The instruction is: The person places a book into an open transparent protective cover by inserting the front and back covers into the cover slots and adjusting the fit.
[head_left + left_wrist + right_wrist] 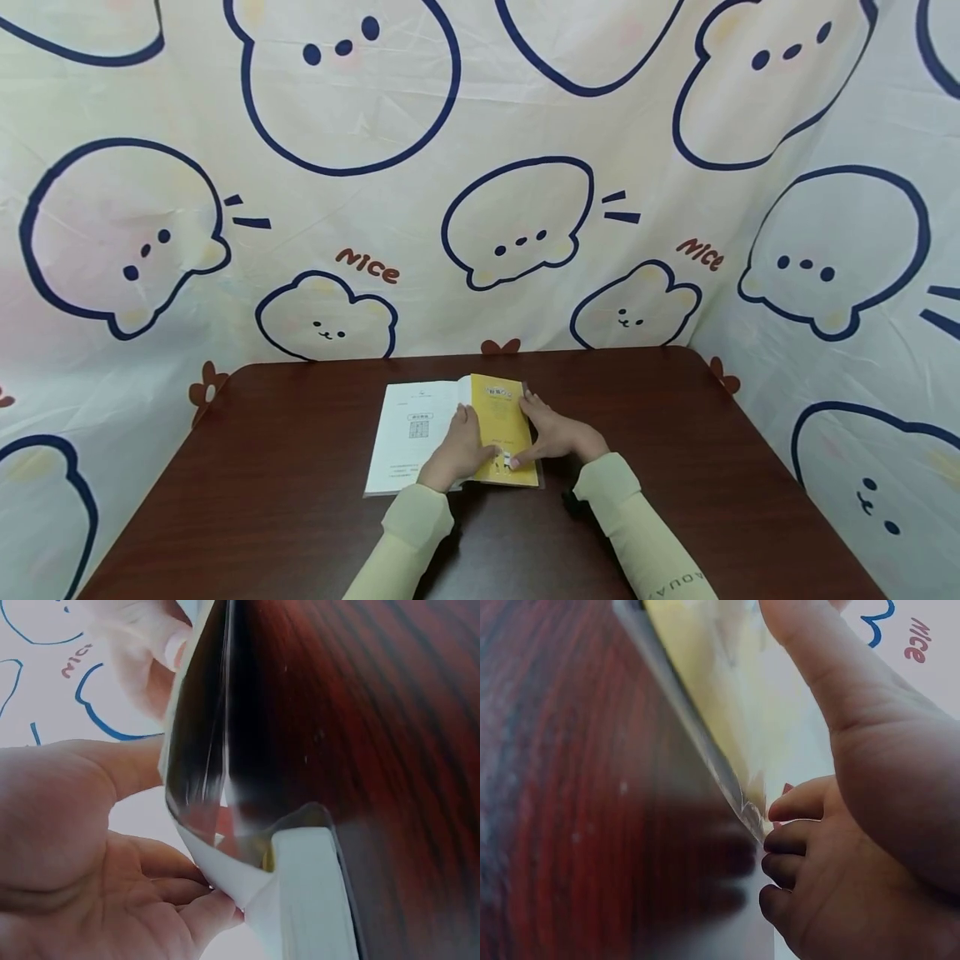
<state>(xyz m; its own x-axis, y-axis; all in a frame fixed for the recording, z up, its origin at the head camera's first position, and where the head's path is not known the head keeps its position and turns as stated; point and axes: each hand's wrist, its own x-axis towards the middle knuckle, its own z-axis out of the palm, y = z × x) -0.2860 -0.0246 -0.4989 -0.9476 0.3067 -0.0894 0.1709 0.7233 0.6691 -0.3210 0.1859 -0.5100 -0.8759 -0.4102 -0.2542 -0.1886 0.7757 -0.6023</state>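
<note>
An open book lies on the table, its white page point(405, 433) to the left and its yellow cover point(501, 421) spread to the right inside a clear plastic sleeve point(705, 754). My left hand point(457, 450) rests over the fold, thumb on the yellow cover and fingers against the white paper near the thick page block point(311, 885). In the left wrist view the cover bows up off the table. My right hand point(558, 433) is at the cover's right side, thumb low on the yellow face and fingertips right at the sleeve's edge.
The dark red-brown table point(285, 467) extends around the book. Behind and beside it hangs a pale cloth point(420, 217) printed with blue-outlined cartoon heads and the word "Nice". Cream sleeves point(420, 521) cover both forearms, with something dark under the right cuff.
</note>
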